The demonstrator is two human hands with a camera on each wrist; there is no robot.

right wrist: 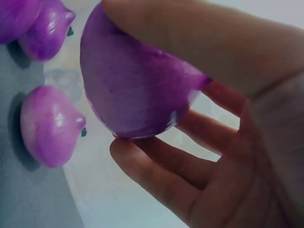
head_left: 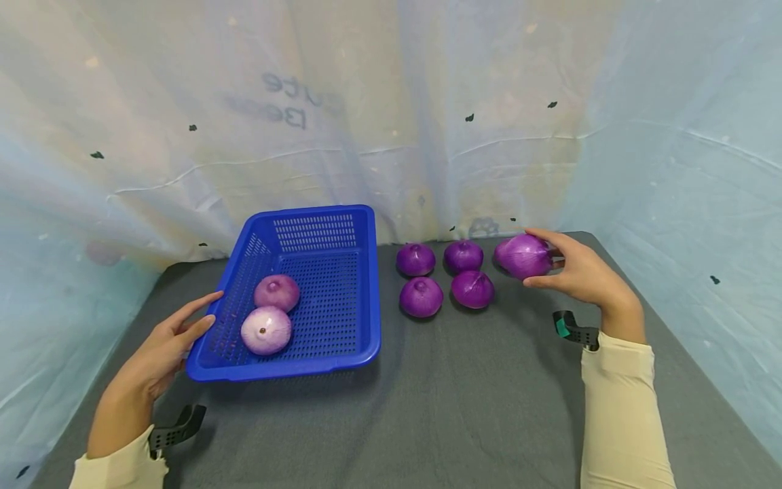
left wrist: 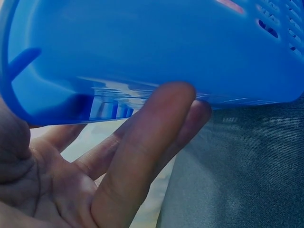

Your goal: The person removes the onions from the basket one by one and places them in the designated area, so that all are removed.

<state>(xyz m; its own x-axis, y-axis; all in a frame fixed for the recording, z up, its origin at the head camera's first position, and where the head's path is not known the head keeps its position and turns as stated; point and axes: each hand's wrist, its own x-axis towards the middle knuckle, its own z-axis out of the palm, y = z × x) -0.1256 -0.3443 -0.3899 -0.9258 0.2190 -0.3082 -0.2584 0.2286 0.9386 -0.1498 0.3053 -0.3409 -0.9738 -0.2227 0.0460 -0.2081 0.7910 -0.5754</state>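
The right hand point(head_left: 580, 268) extends over the far right of the dark grey worktop point(head_left: 427, 387), thumb and bent fingers clamped on a glossy round purple onion point(head_left: 531, 257). Just beside it sits another purple onion point(right wrist: 50, 126); 4 more purple onions point(head_left: 473, 289) lie leftward. The left hand point(head_left: 160, 353), fingers fairly straight and apart, touches the left side of a blue rectangular perforated plastic basket point(head_left: 281, 369) containing 2 paler round onions point(head_left: 267, 333).

The left hand point(head_left: 160, 350) was stretched forward, fingers point(left wrist: 147, 142) extended; the right hand point(head_left: 580, 272) gripped between thumb point(head_left: 539, 280) and fingers.
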